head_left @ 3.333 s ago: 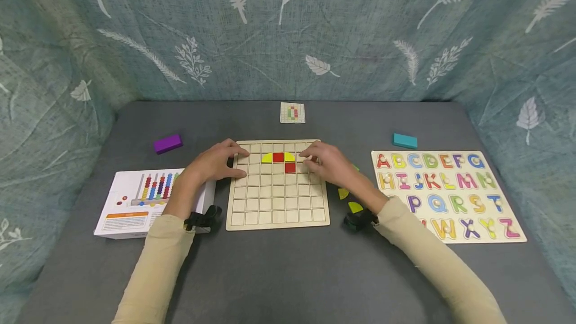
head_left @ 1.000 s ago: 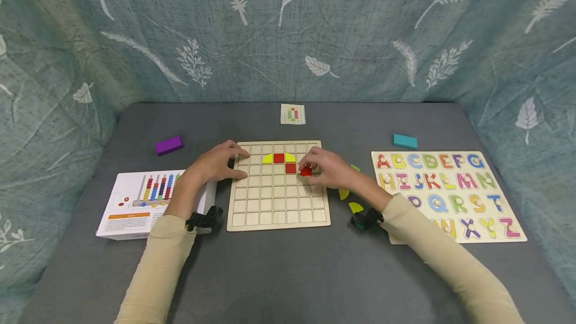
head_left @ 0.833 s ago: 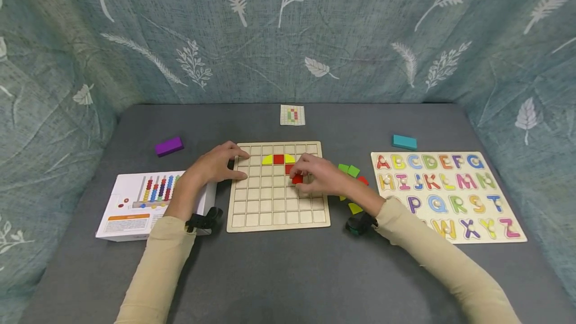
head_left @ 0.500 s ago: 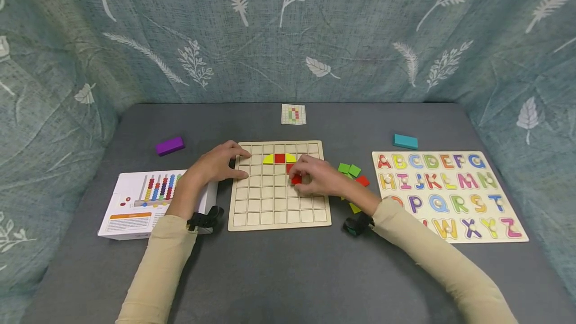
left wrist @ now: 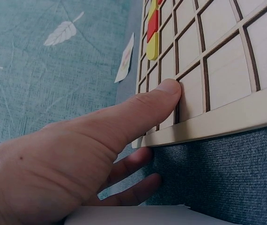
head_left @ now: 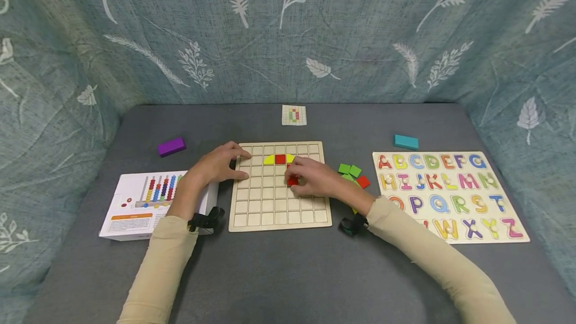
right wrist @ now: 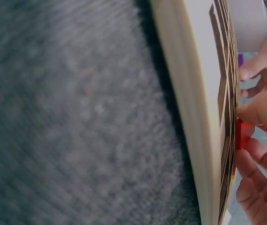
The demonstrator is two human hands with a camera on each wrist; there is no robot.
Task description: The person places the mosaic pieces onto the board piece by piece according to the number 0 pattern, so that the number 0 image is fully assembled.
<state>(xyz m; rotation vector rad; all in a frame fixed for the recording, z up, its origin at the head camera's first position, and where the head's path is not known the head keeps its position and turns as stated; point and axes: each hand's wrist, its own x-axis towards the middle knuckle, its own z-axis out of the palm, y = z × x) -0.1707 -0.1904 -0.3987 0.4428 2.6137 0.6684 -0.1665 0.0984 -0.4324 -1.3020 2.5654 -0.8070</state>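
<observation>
A wooden grid board (head_left: 254, 206) lies in the middle of the table. My left hand (head_left: 218, 164) rests on its left edge, thumb and index finger spread apart; the left wrist view shows the thumb (left wrist: 164, 96) lying straight on the grid. Between thumb and fingers, my right hand (head_left: 312, 178) pinches a red square tile (head_left: 293, 181), seen edge-on at the board's surface in the right wrist view. Farther up the grid, a red tile (head_left: 280, 159) sits between two yellow rounded-corner pieces (head_left: 269, 159). Another red tile below the right yellow piece is mostly covered by my right hand.
Loose green tiles (head_left: 355, 170) and a red tile (head_left: 362, 181) lie right of the board, partly under my forearm. Beyond them is an alphabet board (head_left: 378, 164). A pattern card (head_left: 294, 115), purple block (head_left: 171, 147), teal block (head_left: 406, 142) and abacus box (head_left: 128, 218) surround the grid.
My right hand has brought the red tile from the grid's right side leftward and nearer, to just below the second red tile. My left hand keeps its place on the board edge.
</observation>
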